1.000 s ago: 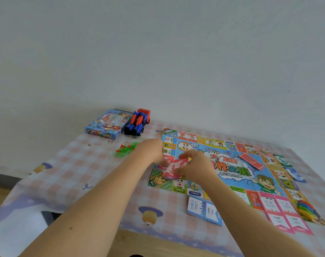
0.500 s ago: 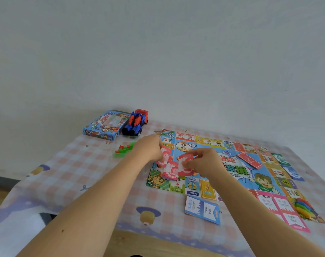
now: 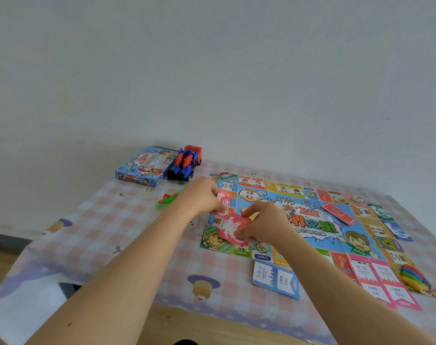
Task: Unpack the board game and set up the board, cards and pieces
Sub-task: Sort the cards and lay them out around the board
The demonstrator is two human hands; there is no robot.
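Near edge: blue-and-white paper cards [image 3: 276,280] lie on the pink checked tablecloth [image 3: 107,220], just in front of the colourful paper game board [image 3: 309,195].
Near right: pink-and-white cards [image 3: 383,282] lie on the board corner beside stacked rainbow plastic pieces [image 3: 413,277].
Your right hand [image 3: 264,225]: curled round a pink paper card [image 3: 233,229] over the board's near-left corner.
Your left hand [image 3: 202,195]: pinches a second pink card [image 3: 223,199] just beyond.
Board centre: red card deck [image 3: 337,213], white die [image 3: 296,210].
Far left: small green and red plastic pieces [image 3: 168,201]; blue cardboard game box [image 3: 144,168] beside a blue-and-red toy truck [image 3: 184,164].
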